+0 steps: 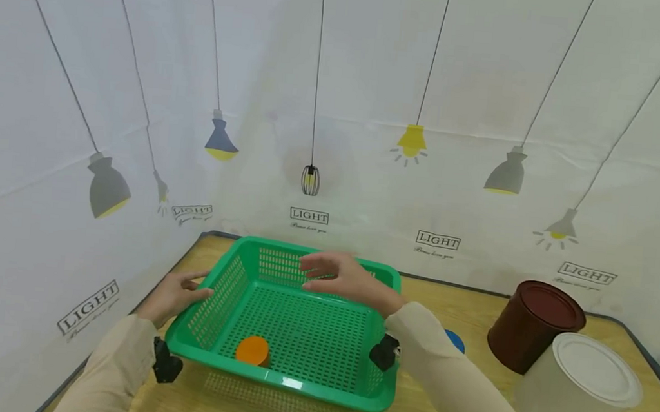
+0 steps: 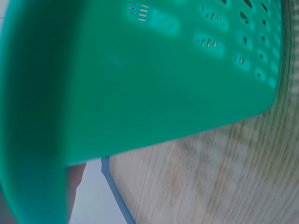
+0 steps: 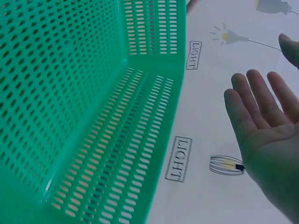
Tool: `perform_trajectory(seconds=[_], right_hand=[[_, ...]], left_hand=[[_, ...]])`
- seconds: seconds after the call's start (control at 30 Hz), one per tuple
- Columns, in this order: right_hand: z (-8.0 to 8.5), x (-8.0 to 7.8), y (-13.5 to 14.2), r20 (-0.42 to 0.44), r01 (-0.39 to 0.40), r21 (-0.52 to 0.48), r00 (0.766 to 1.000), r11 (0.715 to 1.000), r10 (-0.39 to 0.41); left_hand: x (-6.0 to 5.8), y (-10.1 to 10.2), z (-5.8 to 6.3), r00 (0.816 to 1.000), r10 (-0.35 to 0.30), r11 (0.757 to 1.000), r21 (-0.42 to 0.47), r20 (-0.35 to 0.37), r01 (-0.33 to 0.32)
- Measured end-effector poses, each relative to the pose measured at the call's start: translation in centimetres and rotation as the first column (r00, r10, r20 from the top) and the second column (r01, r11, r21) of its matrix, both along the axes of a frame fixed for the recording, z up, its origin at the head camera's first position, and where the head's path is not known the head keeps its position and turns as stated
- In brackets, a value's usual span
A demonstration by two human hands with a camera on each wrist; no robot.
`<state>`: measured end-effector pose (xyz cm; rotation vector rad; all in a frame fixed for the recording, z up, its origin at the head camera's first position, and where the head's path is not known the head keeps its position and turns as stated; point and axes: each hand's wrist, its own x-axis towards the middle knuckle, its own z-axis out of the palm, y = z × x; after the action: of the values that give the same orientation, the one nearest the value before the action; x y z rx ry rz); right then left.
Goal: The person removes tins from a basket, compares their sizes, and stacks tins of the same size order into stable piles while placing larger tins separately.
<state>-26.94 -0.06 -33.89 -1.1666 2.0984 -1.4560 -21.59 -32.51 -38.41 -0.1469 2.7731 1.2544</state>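
Note:
A green plastic basket (image 1: pixel 293 384) with slotted walls stands on the wooden table. My left hand (image 1: pixel 174 296) holds its left rim, thumb over the top and the fingers partly hidden beneath. In the left wrist view, the basket wall (image 2: pixel 154 93) fills much of the picture, with a bit of finger (image 2: pixel 74 186) below the rim. Above the basket's far side hovers my right hand (image 1: pixel 344 277), empty, its fingers loosely extended; the right wrist view shows its palm (image 3: pixel 275 144) apart from the basket. An orange round piece (image 1: pixel 252 350) lies inside, near the front left corner.
To the right stand a dark red lidded tub (image 1: pixel 536 326) and a white lidded tub (image 1: pixel 577 387), side by side. A blue object (image 1: pixel 455 340) shows partly behind my right sleeve. A pale sheet (image 1: pixel 362 170) printed with lamps hangs behind the table (image 1: pixel 450 299).

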Motion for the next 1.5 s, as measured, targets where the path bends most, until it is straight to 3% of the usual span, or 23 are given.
perform_trajectory(seconds=[0.37, 0.63, 0.87, 1.0, 1.2, 1.33, 1.5], right_hand=[[-4.3, -0.2, -5.0, 0.185, -0.115, 0.19, 0.979, 0.975, 0.079], [-5.9, -0.4, -6.5, 0.279, -0.267, 0.326, 0.944, 0.907, 0.177], [-6.6, -0.3, -7.7, 0.361, -0.347, 0.346, 0.907, 0.872, 0.217], [-7.2, -0.2, -8.5, 0.36, -0.382, 0.341, 0.897, 0.859, 0.257], [-8.1, 0.1, -9.1, 0.31, -0.365, 0.336, 0.913, 0.868, 0.264], [-8.3, 0.4, -9.0, 0.268, -0.298, 0.366, 0.941, 0.881, 0.207], [-8.5, 0.5, -8.7, 0.25, -0.233, 0.384, 0.958, 0.893, 0.143]], left_hand=[[-0.3, 0.2, 0.2, 1.0, 0.015, 1.0, 0.01, 0.012, -0.016], [0.0, 0.5, 0.1, 1.0, 0.017, 1.0, 0.006, 0.012, -0.017], [0.1, 0.5, -0.1, 1.0, 0.013, 1.0, 0.004, -0.004, -0.013], [0.1, 0.4, -0.2, 1.0, 0.007, 1.0, 0.001, -0.017, -0.007], [0.0, 0.3, -0.2, 1.0, 0.007, 1.0, -0.011, -0.015, -0.007], [0.1, 0.2, -0.2, 1.0, 0.006, 1.0, -0.013, -0.021, -0.007], [0.1, 0.1, -0.1, 1.0, 0.013, 1.0, -0.003, -0.021, -0.013]])
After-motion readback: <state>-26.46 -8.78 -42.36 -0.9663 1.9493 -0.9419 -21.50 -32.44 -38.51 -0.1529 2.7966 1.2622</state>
